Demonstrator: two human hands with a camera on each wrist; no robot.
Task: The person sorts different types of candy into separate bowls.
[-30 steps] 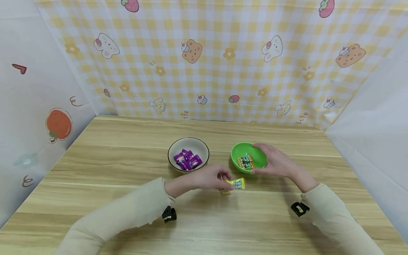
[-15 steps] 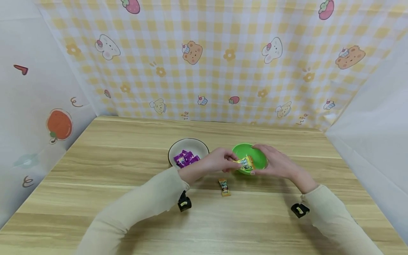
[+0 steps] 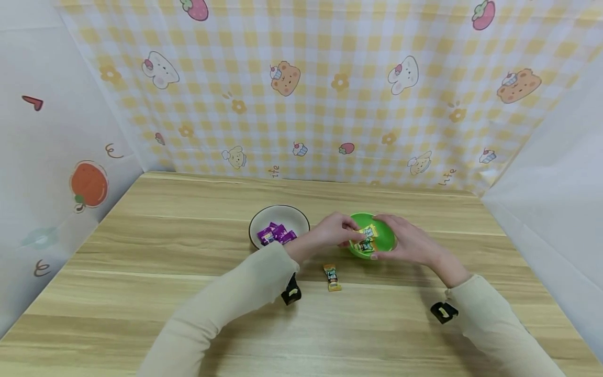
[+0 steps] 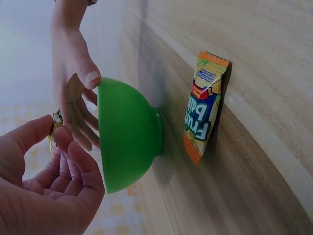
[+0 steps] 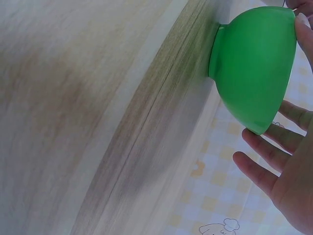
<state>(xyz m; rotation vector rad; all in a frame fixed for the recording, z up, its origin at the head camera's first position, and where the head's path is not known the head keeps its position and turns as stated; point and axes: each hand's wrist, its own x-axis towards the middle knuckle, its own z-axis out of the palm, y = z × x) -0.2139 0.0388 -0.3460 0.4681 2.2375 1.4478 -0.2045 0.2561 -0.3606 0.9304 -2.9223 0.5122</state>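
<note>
My left hand (image 3: 332,231) pinches a yellow candy packet (image 3: 372,230) between thumb and fingertips, over the inside of the green bowl (image 3: 387,243). In the left wrist view the pinched candy packet (image 4: 55,125) sits edge-on above the bowl's rim. Another candy packet, orange-ended, (image 3: 364,246) lies inside the bowl, partly covered. My right hand (image 3: 411,241) holds the green bowl from the right side, thumb on the near rim, fingers at the far side. On the table in front of the bowl lies a single orange-and-yellow candy packet (image 3: 332,278).
A white bowl (image 3: 278,211) with a dark rim stands left of the green bowl, behind my left forearm. Several purple candy packets (image 3: 273,234) lie in it. The wooden table (image 3: 188,209) ends at a yellow checked cloth (image 3: 320,104) at the back.
My left hand has picked the yellow candy packet up from the table and carried it up and right, over the green bowl. My right hand has stayed at the bowl.
</note>
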